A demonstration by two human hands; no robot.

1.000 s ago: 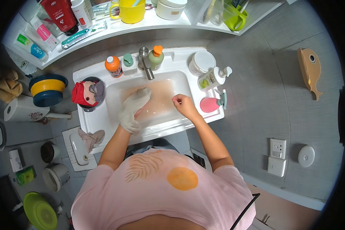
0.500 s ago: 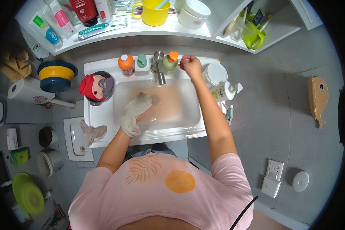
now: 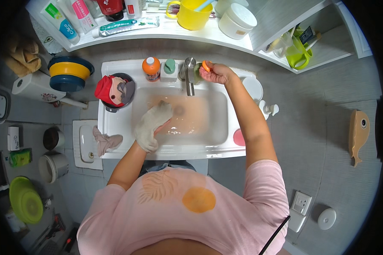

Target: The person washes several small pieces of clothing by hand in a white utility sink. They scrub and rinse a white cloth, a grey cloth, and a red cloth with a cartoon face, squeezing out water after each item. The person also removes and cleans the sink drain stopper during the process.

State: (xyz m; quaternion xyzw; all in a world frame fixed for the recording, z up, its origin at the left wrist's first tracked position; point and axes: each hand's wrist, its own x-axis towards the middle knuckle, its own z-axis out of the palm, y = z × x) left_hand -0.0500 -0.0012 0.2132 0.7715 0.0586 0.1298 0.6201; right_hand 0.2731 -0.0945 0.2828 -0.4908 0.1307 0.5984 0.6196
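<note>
A wet, pale sock-like cloth [image 3: 152,125] covers my left hand [image 3: 161,127] over the sink basin [image 3: 222,114]. A strip of skin shows at the cloth's edge; the fingers are hidden. Cloudy, peach-tinted water [image 3: 187,117] stands in the basin below. At the back rim, right of the metal faucet [image 3: 190,76], my right hand [image 3: 216,73] is closed around the orange pump head [image 3: 206,66] of a green pump bottle [image 3: 198,75]. The hand covers most of the bottle.
An orange bottle [image 3: 151,69] and green-topped dispenser [image 3: 170,70] stand left of the faucet. A dark bowl [image 3: 128,95] holds red and grey cloths. A white tub [image 3: 253,88] and white pump bottle [image 3: 270,109] are beside my right forearm. A crowded shelf [image 3: 166,38] overhangs the back.
My right hand has moved from beside the green bottle onto its orange pump head. The view has shifted slightly. My left hand stays over the basin under the cloth.
</note>
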